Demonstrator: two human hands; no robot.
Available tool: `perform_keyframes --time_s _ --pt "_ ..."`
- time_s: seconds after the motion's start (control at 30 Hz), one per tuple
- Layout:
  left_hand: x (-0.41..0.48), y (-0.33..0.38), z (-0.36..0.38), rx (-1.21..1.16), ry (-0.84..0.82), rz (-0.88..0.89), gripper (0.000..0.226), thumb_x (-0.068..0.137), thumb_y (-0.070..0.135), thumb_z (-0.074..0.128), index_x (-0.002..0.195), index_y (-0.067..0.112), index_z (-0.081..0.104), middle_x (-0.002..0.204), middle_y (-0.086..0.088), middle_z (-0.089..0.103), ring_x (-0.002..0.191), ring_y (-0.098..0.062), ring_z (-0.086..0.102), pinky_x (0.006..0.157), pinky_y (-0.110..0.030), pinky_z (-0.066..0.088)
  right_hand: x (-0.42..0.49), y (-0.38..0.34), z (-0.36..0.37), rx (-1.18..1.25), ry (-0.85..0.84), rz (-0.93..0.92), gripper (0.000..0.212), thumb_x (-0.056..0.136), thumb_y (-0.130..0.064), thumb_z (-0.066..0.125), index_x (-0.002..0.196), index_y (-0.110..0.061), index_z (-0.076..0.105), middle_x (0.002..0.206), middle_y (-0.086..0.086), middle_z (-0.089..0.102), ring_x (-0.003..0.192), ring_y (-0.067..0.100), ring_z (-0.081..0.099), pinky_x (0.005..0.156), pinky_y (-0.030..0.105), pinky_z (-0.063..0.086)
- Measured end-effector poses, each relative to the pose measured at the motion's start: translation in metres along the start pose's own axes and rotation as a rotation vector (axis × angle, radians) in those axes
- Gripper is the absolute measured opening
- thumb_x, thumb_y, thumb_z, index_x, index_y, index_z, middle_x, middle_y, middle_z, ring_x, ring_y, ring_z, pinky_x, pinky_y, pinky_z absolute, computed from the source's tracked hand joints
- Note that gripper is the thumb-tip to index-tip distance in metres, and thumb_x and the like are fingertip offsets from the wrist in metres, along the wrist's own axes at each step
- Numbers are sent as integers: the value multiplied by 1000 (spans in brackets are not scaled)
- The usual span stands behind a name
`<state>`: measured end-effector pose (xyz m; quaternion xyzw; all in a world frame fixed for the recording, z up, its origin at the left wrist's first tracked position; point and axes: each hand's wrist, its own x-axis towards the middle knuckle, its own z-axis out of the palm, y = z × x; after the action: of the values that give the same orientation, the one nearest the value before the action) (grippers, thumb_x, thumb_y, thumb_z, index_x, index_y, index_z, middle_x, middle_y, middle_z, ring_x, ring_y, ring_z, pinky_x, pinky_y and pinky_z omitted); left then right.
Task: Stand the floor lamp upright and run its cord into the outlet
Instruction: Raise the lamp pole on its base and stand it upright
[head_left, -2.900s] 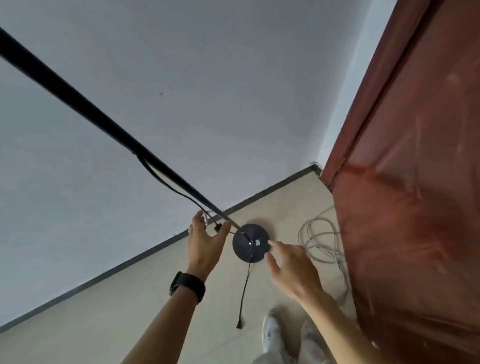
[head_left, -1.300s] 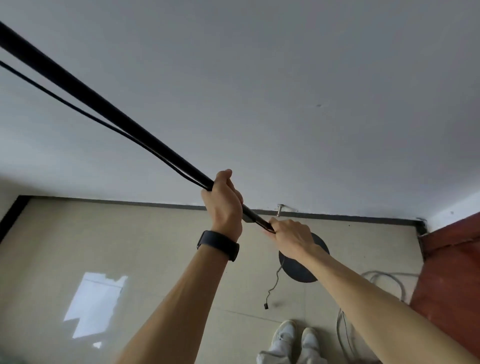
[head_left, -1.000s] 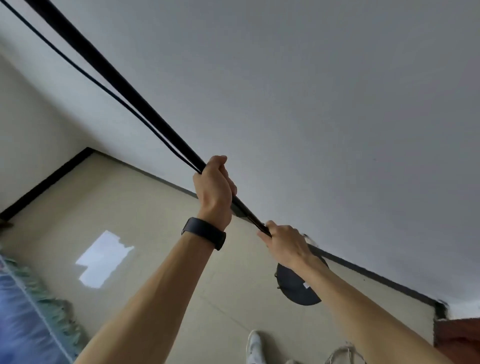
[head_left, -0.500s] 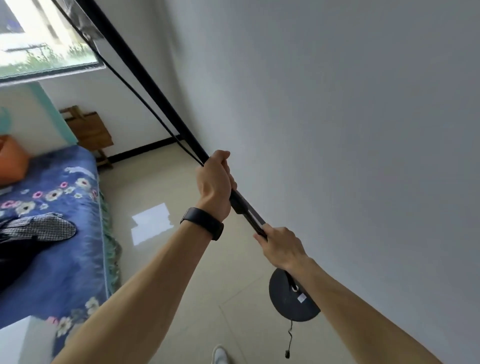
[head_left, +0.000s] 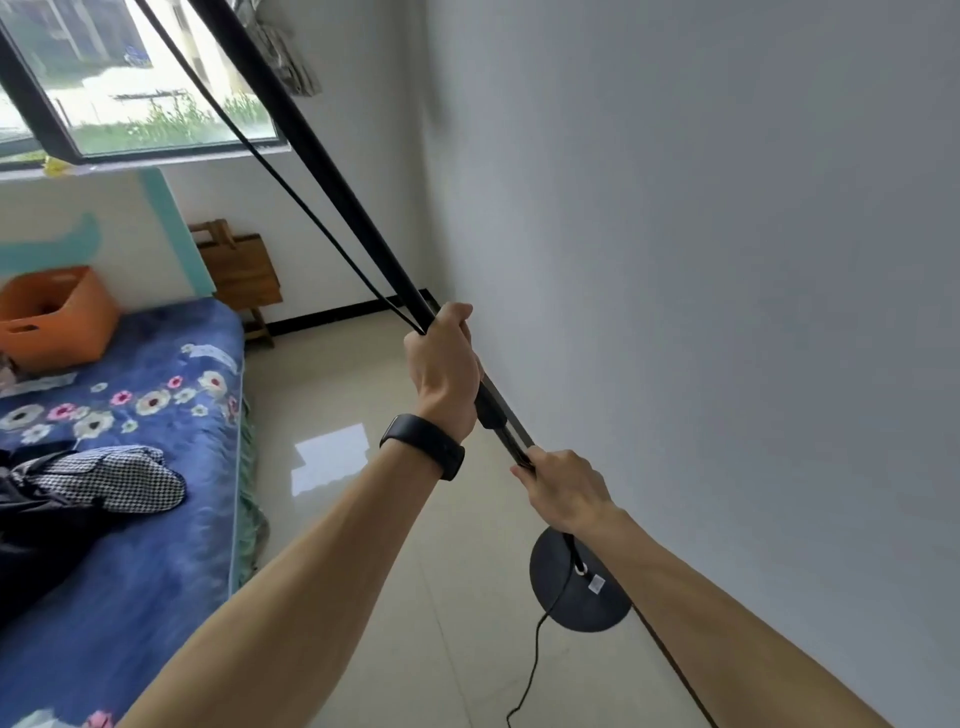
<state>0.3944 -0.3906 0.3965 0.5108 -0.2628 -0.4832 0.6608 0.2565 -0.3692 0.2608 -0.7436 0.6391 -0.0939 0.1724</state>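
A black floor lamp pole (head_left: 311, 156) runs from the top left down to a round black base (head_left: 576, 597) near the white wall. My left hand (head_left: 444, 371) is wrapped around the pole and the cord beside it, a dark watch on the wrist. Lower down, my right hand (head_left: 563, 488) grips the pole just above the base. A thin black cord (head_left: 291, 197) hangs alongside the pole, and its lower end (head_left: 532, 665) trails from the base toward the floor. The lamp head is out of frame. No outlet shows.
A bed with a blue floral cover (head_left: 130, 441) lies at left, carrying an orange box (head_left: 52, 317) and dark clothing (head_left: 57, 499). A folded wooden table (head_left: 239, 270) leans on the far wall under a window (head_left: 140, 88). Beige tiled floor (head_left: 337, 389) lies between bed and wall.
Both hands went from the base on the floor to gripping the pole. With the lamp in hand, the view swung left from the red door corner to the bed and window.
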Motion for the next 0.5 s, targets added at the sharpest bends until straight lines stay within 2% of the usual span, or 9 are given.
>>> perform_keyframes --time_s 0.2,0.5 --pt "95 13 10 -14 74 18 32 76 21 55 58 18 28 49 2 24 46 -19 21 52 -32 24 94 -24 -3 -35 12 -46 34 104 -43 42 100 -12 57 77 2 58 69 27 55 62 37 49" --pt "263 0 53 -14 153 24 41 77 19 56 49 22 26 50 1 21 44 -19 19 52 -33 21 270 -15 3 -17 -58 -118 36 103 -45 43 99 -13 60 76 1 60 69 26 58 63 38 52"
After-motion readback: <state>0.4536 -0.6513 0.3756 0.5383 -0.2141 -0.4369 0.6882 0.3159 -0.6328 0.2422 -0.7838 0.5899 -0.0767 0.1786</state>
